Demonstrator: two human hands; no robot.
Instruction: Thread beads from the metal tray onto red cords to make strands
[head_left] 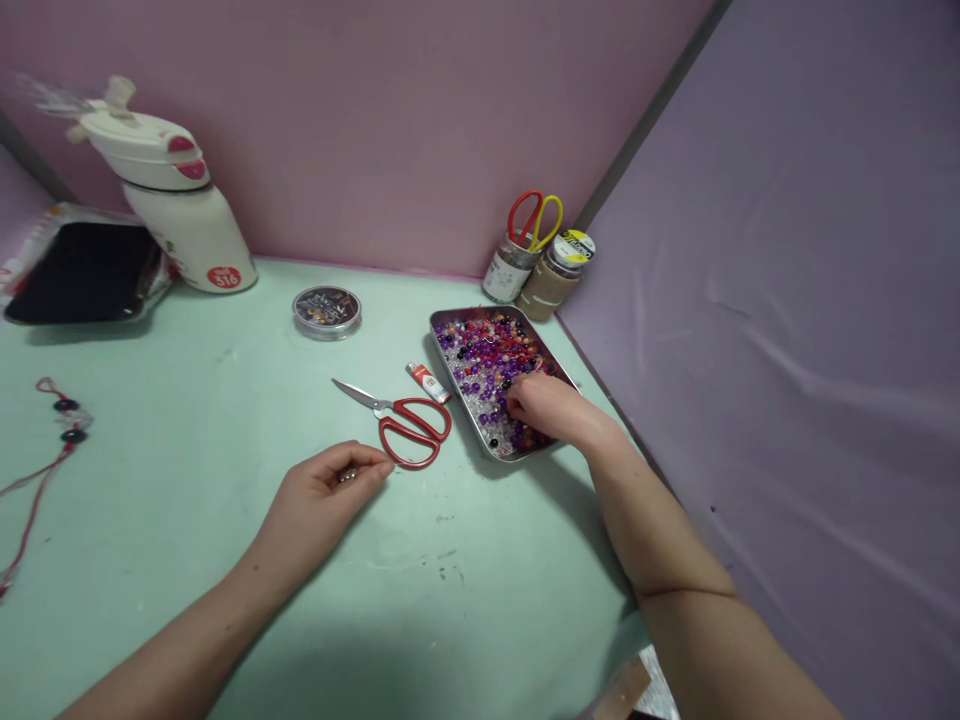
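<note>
My left hand [330, 490] is just above the table, left of the scissors' handles, with thumb and fingertips pinched together. Small shiny beads [347, 476] show within its curled fingers. My right hand [544, 405] reaches into a metal tray [470, 420] of mixed beads [487, 365], mostly purple, clear, red and black. Its fingers are curled together among the beads, and whatever is between the fingertips is hidden. Red-handled scissors [411, 432] lie flat between my hands, blades toward the upper left. A red and white lighter [429, 383] rests beside the tray.
A round clear case [327, 312] of small parts sits behind the scissors. Two jars [510, 272], one holding red and yellow scissors, stand at the back right. A white bottle [191, 230] and black tray [82, 270] occupy the back left. A beaded red cord [69, 435] lies left.
</note>
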